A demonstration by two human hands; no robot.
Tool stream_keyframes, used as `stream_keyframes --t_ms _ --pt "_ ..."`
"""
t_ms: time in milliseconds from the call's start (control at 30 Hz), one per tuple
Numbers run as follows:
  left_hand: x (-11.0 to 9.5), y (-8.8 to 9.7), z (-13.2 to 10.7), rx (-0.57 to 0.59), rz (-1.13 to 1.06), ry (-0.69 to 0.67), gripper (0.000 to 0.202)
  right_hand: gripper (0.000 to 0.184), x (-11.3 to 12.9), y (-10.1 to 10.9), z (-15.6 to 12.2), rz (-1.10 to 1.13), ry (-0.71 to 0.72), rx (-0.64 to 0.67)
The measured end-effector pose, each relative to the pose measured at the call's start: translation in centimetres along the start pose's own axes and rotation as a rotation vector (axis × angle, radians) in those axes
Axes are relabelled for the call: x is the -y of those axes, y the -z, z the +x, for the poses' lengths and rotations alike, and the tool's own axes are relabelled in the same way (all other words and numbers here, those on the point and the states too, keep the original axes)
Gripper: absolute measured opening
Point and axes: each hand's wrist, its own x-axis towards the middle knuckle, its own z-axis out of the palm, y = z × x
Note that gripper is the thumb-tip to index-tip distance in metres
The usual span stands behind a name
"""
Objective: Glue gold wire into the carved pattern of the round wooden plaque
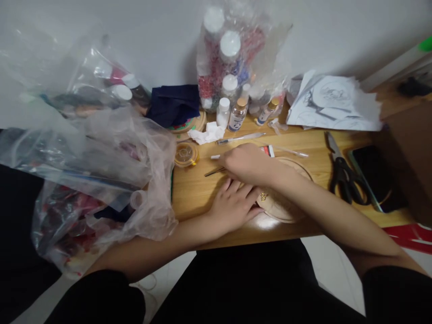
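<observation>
My left hand [234,202] lies flat on the wooden table [195,193], fingers stretched out toward a round wooden hoop [286,207], touching its left edge. My right hand [248,163] is above it, fingers closed around a thin dark tool [213,172] whose tip pokes out to the left. A small gold piece [263,196] sits on the hoop between the hands. Just behind the right hand lies a white stick [215,157], and a small red and white tube [269,150].
Black scissors [340,173] and a dark phone [374,177] lie at the right. Sketch papers [332,103] sit behind them. A bag of bead bottles [231,67] stands at the back, with a pen [241,138], tissue [209,133] and gold wire spool [185,154]. Large plastic bags [97,162] fill the left.
</observation>
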Motion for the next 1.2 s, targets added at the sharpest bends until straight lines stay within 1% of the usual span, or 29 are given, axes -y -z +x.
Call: stream_keyframes --t_ms 67,100,133,200,267,300,367,433,500,567,633,700,733,800,867,933,967,1000,1067,1167,1200 --pt "0.0 0.0 0.0 -0.020 0.035 -0.008 0.053 0.015 -1.1 0.9 -1.7 0.101 -0.036 -0.073" --pt "0.1 0.0 0.0 -0.030 0.052 -0.014 0.055 0.010 -1.9 1.4 -3.1 0.185 -0.056 -0.143" --pt "0.1 0.0 0.0 -0.039 0.067 -0.021 0.057 0.006 -2.7 1.7 -4.6 0.302 -0.063 -0.243" --pt "0.2 0.0 0.0 -0.053 0.084 -0.038 0.057 0.009 -4.2 1.9 -8.1 0.581 -0.114 -0.465" --pt "0.2 -0.1 -0.1 -0.067 0.092 -0.044 0.057 0.010 -5.4 1.1 -11.7 0.917 -0.200 -0.628" --pt "0.2 -0.2 -0.1 -0.077 0.095 -0.045 0.056 0.012 -5.7 0.5 -13.2 1.060 -0.230 -0.686" --pt "0.3 -0.2 -0.1 -0.105 0.099 -0.048 0.054 0.013 -6.1 -1.0 -15.8 1.274 -0.281 -0.798" --pt "0.3 -0.2 -0.1 -0.129 0.102 -0.060 0.053 0.016 -6.2 -2.2 -17.5 1.426 -0.297 -0.828" --pt "0.3 -0.2 0.0 -0.134 0.102 -0.069 0.053 0.021 -6.0 -3.0 -18.5 1.540 -0.353 -0.800" --pt "0.3 -0.2 0.0 -0.131 0.104 -0.072 0.053 0.026 -5.7 -3.3 -19.0 1.605 -0.491 -0.784" --pt "0.3 -0.2 0.0 -0.129 0.109 -0.074 0.053 0.033 -5.5 -3.5 -19.5 1.598 -0.652 -0.746" --pt "0.3 -0.2 0.0 -0.129 0.114 -0.077 0.053 0.038 -5.3 -3.6 -20.0 1.511 -0.767 -0.669" --pt "0.2 -0.2 0.0 -0.129 0.114 -0.077 0.053 0.038 -5.1 -3.8 -20.3 1.430 -0.806 -0.610" --pt "0.2 -0.2 0.0 -0.123 0.113 -0.074 0.053 0.035 -4.8 -4.1 -20.9 1.207 -0.841 -0.447" --pt "0.2 -0.2 0.0 -0.116 0.110 -0.070 0.052 0.035 -4.3 -4.5 -21.1 0.946 -0.813 -0.215" --pt "0.2 -0.2 0.0 -0.116 0.109 -0.068 0.053 0.040 -3.8 -5.0 -20.9 0.725 -0.727 0.022" --pt "0.2 -0.2 0.0 -0.117 0.109 -0.070 0.053 0.039 -3.7 -5.2 -20.8 0.642 -0.678 0.100" --pt "0.2 -0.2 0.0 -0.120 0.109 -0.071 0.053 0.037 -3.6 -5.3 -20.7 0.576 -0.635 0.150" --pt "0.2 -0.2 0.0 -0.122 0.110 -0.067 0.053 0.037 -3.7 -5.1 -20.6 0.522 -0.548 0.189" --pt "0.1 -0.1 0.0 -0.115 0.110 -0.059 0.053 0.041 -4.2 -3.6 -20.9 0.595 -0.438 0.186" --pt "0.1 -0.1 0.0 -0.109 0.108 -0.058 0.053 0.041 -4.4 -3.0 -21.0 0.616 -0.424 0.167"
